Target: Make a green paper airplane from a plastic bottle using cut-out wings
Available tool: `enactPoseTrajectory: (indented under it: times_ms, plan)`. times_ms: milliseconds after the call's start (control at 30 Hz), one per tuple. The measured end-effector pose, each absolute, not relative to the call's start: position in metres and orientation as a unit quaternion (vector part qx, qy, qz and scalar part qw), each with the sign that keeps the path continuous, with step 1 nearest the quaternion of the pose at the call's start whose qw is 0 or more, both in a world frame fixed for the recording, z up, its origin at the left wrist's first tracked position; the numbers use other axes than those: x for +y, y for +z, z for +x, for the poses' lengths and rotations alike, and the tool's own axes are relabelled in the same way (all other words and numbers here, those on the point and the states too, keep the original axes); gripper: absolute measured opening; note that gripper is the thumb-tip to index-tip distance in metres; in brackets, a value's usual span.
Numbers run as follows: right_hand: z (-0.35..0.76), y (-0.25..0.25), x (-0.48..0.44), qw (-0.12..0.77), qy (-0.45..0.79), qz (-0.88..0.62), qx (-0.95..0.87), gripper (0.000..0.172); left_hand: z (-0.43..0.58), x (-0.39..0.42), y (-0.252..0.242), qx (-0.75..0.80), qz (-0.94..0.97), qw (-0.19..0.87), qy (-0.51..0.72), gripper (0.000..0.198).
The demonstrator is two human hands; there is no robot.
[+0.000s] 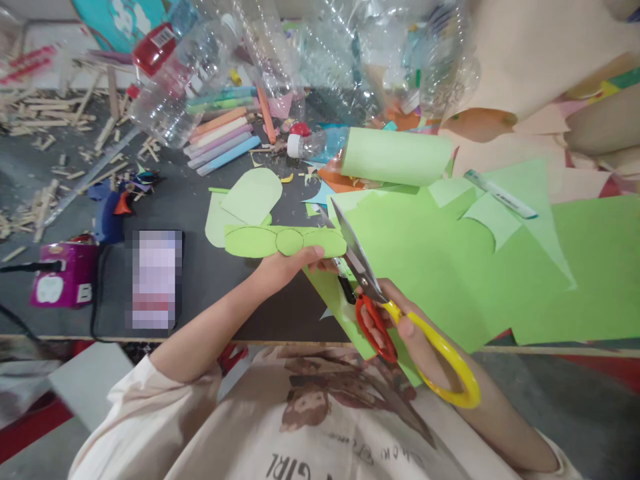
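Observation:
My left hand (295, 263) pinches a bright green paper strip (250, 241) near its right end, thumb on top. Drawn on the strip are two long rounded shapes with a small circle (290, 242) between them. In my right hand (407, 327) are large scissors (365, 277) with one yellow and one red handle. Their blades stand apart, pointing up and away, right beside the strip's right end; whether they touch the paper I cannot tell. Beyond the strip lie pale green rounded paper cut-outs (255, 197). Below the blades lies a black-ended cutter (346, 283), partly hidden.
Large green paper sheets (425, 267) cover the table's right side. A bottle wrapped in pale green paper (395, 157) lies behind, near colored paper rolls (225, 143) and clear plastic bottles (330, 60). At left are a phone (156, 280), a purple box (63, 273), a blue glue gun (107, 210) and wooden sticks (45, 113).

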State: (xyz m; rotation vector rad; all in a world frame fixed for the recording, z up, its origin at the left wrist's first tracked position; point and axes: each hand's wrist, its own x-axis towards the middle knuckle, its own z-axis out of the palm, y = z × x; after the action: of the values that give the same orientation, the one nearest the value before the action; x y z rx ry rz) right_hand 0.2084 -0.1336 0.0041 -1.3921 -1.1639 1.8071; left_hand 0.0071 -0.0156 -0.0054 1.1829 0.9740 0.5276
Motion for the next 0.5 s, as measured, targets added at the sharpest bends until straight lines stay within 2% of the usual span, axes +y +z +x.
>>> enactPoseTrajectory:
  times_ms: [167,333,500]
  plan:
    - [0.206,0.019,-0.130,0.297,0.663,-0.535,-0.431,0.074,0.008,-0.014,-0.003,0.435,0.517,0.704,0.218,0.039]
    - [0.206,0.037,-0.128,0.290,0.608,-0.584,-0.454,0.060,0.009,-0.011,-0.011,0.409,0.497,0.713,0.277,0.035]
    - [0.212,0.040,-0.129,0.255,0.602,-0.580,-0.487,0.058,0.012,-0.008,-0.008,0.390,0.474,0.728,0.306,0.032]
